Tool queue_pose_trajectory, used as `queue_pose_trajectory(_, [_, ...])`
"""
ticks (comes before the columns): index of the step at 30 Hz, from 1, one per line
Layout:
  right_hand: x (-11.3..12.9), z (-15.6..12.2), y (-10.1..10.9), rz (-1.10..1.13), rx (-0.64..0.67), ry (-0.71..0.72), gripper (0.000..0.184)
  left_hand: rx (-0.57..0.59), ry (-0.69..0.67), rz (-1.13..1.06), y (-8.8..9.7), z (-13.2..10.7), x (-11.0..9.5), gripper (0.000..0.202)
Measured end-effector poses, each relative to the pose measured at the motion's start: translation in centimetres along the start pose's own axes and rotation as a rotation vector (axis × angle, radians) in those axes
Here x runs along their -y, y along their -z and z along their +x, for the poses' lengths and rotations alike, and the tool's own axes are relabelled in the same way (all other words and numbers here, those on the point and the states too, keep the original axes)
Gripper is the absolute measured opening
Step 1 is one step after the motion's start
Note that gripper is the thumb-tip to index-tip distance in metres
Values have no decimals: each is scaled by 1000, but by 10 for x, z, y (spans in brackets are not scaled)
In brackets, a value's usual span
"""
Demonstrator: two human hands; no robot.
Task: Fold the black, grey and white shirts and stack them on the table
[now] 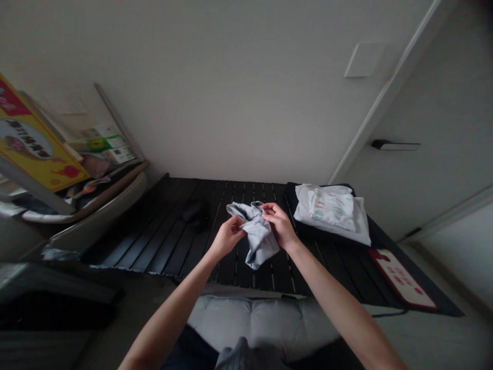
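Note:
A small light grey garment with dark edging [262,241] hangs between my two hands above a black slatted table [165,246]. My left hand [230,235] pinches its left side, fingers closed on the fabric. At its upper right edge, the fingers and thumb of my right hand [279,223] grip the cloth. The lower part droops loosely, and its exact kind is not plain. Right of my right hand, folded white clothes [327,208] lie stacked on a dark folded item [295,198].
A black object [195,213] lies on the slats to the left. A red and white card [402,280] is at the table's right end. Further left stand a yellow box [42,149] and a bin-like holder [100,216]. A grey cushion [250,318] is in front of me.

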State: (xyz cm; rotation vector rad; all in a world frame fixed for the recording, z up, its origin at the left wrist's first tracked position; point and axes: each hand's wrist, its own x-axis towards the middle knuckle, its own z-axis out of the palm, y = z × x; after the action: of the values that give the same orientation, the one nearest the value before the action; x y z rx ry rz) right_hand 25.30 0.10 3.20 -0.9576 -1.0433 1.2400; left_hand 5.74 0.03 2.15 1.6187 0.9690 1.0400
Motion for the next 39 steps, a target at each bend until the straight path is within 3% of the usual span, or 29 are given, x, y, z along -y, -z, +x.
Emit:
queue_pose_trajectory(3, [3, 4, 15, -108, -238, 120, 23, -184, 8, -67, 18, 5, 11, 22])
queue_pose_trajectory(7, [5, 7, 39, -339, -259, 192, 22, -428, 136, -194, 45, 11, 38, 23])
queue_pose_trajectory(10, [1, 3, 50, -705, -259, 164, 28, -595, 295, 21, 56, 10, 60, 26])
queue_pose_trajectory(12, [-3, -2, 52, -1036, -276, 80, 32, -625, 312, 227, 56, 5, 67, 35])
queue_pose_trajectory(15, [-11, -9, 50, -1475, -262, -44, 28, -585, 219, 512, 44, -4, 65, 46])
queue_pose_trajectory(17, [-17, -9, 48, -1641, -225, -17, 27, -574, 169, 688, 33, -7, 57, 54])
queue_pose_trajectory(22, [-42, 12, 47, -1678, 91, 98, 42, -521, 69, 886, 14, -2, 46, 61])
queue_pose_trajectory(26, [-63, 32, 41, -1644, 269, 21, 45, -270, 60, 929, 2, 4, 51, 49])
queue_pose_trajectory(29, [-69, 37, 33, -1644, 289, -40, 32, 28, -22, 928, -7, 3, 55, 26])
queue_pose_trajectory(31, [-67, 36, 30, -1630, 273, -94, 26, 159, -92, 947, -11, 0, 57, 20])
queue_pose_trajectory(36, [-50, 20, 38, -1700, 139, -246, 32, 133, -93, 1125, -6, -5, 55, 27])
queue_pose_trajectory(39, [-37, 8, 43, -1759, 209, -399, 36, 47, -36, 1225, 5, -3, 56, 33])
